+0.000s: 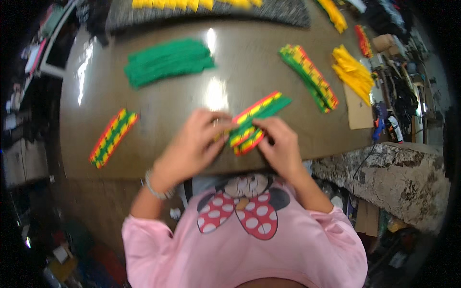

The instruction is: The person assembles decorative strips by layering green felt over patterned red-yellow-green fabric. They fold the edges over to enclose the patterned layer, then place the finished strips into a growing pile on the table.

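Above the near part of the table, my two hands hold a green strip with red and yellow patterned edging (261,108), which looks like fabric. My left hand (194,139) is closed at the strip's left end, its fingers bent and slightly blurred. With thumb and fingers together, my right hand (282,144) pinches the strip near its middle. A shorter patterned piece (248,140) shows below, between the hands; whether it is a folded part or a separate strip I cannot tell. The strip's far end sticks out beyond my right fingers, up and to the right.
On the shiny brown table (163,108) lie a green strip pile (168,62), a patterned strip (114,138) at left and a patterned bundle (309,79) at right. Yellow strips (353,74) rest by a cardboard piece (359,113). A grey pad (206,17) spans the back.
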`<action>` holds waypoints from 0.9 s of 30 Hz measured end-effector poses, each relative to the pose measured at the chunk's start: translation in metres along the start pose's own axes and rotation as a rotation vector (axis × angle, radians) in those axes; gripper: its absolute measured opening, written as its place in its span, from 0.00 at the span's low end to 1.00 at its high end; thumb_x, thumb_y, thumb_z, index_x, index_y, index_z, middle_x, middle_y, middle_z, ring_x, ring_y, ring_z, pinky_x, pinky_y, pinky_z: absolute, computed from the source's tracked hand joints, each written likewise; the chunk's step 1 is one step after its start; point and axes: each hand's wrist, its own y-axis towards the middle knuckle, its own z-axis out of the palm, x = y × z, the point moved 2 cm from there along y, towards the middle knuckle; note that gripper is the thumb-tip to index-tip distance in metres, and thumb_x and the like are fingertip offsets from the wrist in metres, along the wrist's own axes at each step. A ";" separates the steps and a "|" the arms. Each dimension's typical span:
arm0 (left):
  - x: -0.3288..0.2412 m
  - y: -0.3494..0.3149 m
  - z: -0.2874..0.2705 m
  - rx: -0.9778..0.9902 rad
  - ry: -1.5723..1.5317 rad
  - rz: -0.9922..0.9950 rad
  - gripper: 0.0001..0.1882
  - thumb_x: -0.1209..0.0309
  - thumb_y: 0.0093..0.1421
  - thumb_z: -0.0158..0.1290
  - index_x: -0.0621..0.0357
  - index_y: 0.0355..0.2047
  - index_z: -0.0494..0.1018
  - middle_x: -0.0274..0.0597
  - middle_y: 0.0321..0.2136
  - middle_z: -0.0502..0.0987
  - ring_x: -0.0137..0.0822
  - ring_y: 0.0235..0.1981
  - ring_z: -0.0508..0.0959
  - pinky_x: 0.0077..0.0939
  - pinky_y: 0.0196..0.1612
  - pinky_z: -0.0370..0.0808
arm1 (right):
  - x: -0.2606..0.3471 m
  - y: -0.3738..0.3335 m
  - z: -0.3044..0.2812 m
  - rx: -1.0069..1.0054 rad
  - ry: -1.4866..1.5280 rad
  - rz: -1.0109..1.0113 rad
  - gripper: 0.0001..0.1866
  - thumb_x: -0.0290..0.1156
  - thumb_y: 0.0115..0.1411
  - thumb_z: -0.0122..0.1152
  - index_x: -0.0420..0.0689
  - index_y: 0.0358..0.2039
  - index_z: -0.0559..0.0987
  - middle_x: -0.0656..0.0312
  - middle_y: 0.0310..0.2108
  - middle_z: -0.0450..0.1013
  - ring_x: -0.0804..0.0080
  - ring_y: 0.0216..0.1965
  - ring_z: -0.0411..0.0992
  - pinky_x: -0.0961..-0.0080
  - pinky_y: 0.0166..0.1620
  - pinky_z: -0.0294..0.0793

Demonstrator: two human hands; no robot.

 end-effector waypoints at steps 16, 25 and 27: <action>0.038 0.057 -0.004 0.270 0.250 0.298 0.32 0.59 0.47 0.67 0.29 0.56 0.77 0.45 0.73 0.52 0.66 0.74 0.42 0.69 0.71 0.40 | 0.013 0.001 0.004 -0.026 -0.015 0.048 0.10 0.22 0.57 0.67 0.39 0.39 0.80 0.53 0.38 0.75 0.57 0.35 0.74 0.68 0.38 0.75; 0.036 0.048 0.006 0.195 0.331 0.277 0.32 0.48 0.44 0.66 0.27 0.54 0.79 0.46 0.72 0.55 0.66 0.73 0.45 0.81 0.66 0.42 | 0.020 -0.001 0.006 0.013 0.018 0.119 0.11 0.18 0.56 0.69 0.38 0.40 0.82 0.56 0.38 0.77 0.73 0.35 0.75 0.78 0.37 0.75; 0.034 0.047 0.009 0.172 0.329 0.295 0.33 0.45 0.43 0.66 0.25 0.54 0.78 0.46 0.71 0.55 0.66 0.73 0.45 0.84 0.64 0.41 | 0.020 -0.001 0.007 -0.002 -0.022 0.053 0.11 0.17 0.56 0.69 0.38 0.40 0.82 0.56 0.39 0.77 0.72 0.35 0.75 0.78 0.37 0.75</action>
